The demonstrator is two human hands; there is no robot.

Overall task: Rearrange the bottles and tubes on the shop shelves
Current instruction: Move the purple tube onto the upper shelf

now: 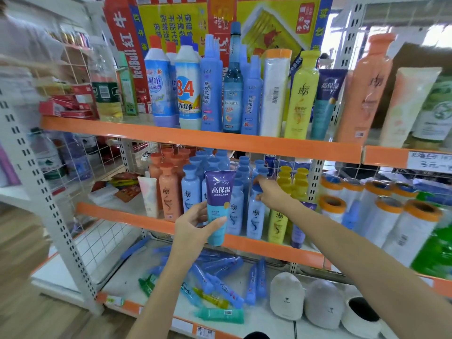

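Fingers [195,214] pinch upright tube [219,206].

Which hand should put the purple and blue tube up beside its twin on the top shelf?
The left hand, probably. It already grips the purple and blue tube, so it need only lift it to the matching tube on the top shelf. The right hand is busy among the blue bottles.

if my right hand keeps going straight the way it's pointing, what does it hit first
Most likely the blue-capped bottles on the middle shelf. Your right hand already reaches in among their caps, seemingly touching one; depth is unclear. Your left hand holds the purple-and-teal tube aside.
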